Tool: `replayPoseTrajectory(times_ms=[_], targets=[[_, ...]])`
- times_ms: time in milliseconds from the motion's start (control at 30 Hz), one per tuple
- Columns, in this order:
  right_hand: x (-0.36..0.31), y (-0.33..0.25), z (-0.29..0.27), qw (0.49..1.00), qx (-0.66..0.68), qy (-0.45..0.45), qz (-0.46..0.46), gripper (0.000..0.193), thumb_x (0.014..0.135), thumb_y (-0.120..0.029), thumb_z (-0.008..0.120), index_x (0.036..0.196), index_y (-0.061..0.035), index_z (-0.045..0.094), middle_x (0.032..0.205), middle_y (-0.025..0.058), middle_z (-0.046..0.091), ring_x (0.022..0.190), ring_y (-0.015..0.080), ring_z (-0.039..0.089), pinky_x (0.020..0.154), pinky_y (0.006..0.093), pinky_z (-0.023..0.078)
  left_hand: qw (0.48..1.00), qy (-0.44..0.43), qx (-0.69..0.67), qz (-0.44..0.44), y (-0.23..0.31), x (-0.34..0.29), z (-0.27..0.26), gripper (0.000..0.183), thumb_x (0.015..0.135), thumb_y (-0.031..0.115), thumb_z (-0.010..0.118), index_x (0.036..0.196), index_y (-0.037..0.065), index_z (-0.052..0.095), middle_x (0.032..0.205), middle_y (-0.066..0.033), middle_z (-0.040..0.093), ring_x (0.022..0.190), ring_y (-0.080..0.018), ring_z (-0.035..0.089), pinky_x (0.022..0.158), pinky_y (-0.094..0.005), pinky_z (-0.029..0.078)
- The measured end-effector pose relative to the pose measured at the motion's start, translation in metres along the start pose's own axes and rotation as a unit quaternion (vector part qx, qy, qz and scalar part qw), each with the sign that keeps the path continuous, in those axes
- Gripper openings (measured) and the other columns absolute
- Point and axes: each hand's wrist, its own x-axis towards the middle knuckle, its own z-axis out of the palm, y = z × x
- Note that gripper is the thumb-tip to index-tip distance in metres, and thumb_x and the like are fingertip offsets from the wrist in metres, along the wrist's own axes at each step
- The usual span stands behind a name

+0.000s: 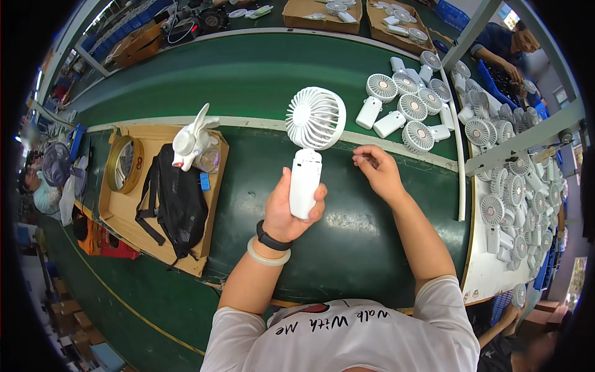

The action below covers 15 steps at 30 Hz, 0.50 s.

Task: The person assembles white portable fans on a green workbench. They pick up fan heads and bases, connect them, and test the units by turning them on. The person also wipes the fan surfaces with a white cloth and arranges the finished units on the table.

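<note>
A white handheld fan [305, 180] stands upright in my left hand [282, 214], which is wrapped round its handle. The slatted round head sits at the top, turned partly sideways, and a small dark slot shows on the handle's side. My right hand [379, 170] hovers to the right of the fan, not touching it. Its fingers are curled with the thumb close against them; whatever may be between them is too small or hidden to make out. Beyond my right hand, several white handheld fans [409, 106] lie in a group on the green bench [347, 248].
At left, a cardboard tray [214, 204] holds a black bag [180, 201], a roll of tape [126, 164] and a white rabbit-shaped object [193, 141]. Many fans crowd a side table [483, 282] at right, past a white tube [459, 180]. Cardboard boxes [322, 22] stand at the back; a co-worker [502, 46] sits far right.
</note>
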Motion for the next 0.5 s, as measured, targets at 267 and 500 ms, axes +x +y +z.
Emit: replayPoseTrajectory(times_ms=[267, 500], targets=[[0.027, -0.002, 0.002, 0.993, 0.072, -0.084, -0.046, 0.017, 0.092, -0.014, 0.052, 0.1, -0.0009, 0.059, 0.09, 0.005, 0.061, 0.082, 0.0113, 0.058, 0.074, 0.0253, 0.047, 0.971, 0.056, 0.229, 0.049, -0.01, 0.048, -0.009, 0.049, 0.095, 0.049, 0.038, 0.127, 0.012, 0.039, 0.075, -0.0057, 0.052, 0.065, -0.0154, 0.05, 0.059, -0.0261, 0.039], [0.027, 0.011, -0.001, 0.99, 0.046, -0.113, -0.075, 0.032, 0.077, -0.025, 0.072, 0.088, -0.0049, 0.05, 0.078, 0.0033, 0.058, 0.071, 0.0142, 0.057, 0.062, 0.0294, 0.046, 0.947, 0.13, 0.28, 0.088, -0.026, 0.091, -0.032, 0.04, 0.095, 0.027, 0.048, 0.128, 0.009, 0.036, 0.108, -0.0072, 0.053, 0.099, -0.0157, 0.054, 0.088, -0.0314, 0.044]])
